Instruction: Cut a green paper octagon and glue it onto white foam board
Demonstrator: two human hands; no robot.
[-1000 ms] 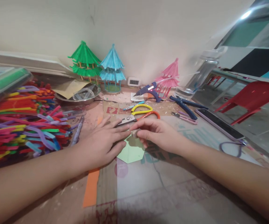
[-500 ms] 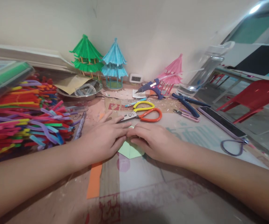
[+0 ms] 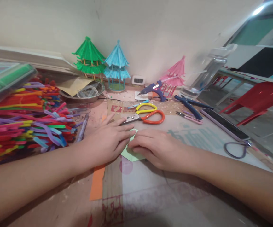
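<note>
A pale green paper piece (image 3: pixel 130 154) lies flat on the cardboard-covered table. My left hand (image 3: pixel 105 143) lies palm down on its left part, fingers spread. My right hand (image 3: pixel 155 148) presses flat on its right part, fingertips meeting the left fingertips over the paper. Most of the paper is hidden under both hands. Scissors with one yellow and one orange handle (image 3: pixel 146 116) lie just beyond my fingertips.
A heap of coloured pipe cleaners (image 3: pixel 25 119) fills the left. Green (image 3: pixel 89 60), blue (image 3: pixel 117 64) and pink (image 3: pixel 174 74) pagoda models stand by the wall. A glue gun (image 3: pixel 153 89), blue pliers (image 3: pixel 188 105), small snips (image 3: pixel 188 117), a phone (image 3: pixel 223 123) and an orange strip (image 3: pixel 97 183) lie around.
My right hand, raised and pinching at the paper's top edge a second ago, has come down flat onto the paper. The left hand stayed pressed on it.
</note>
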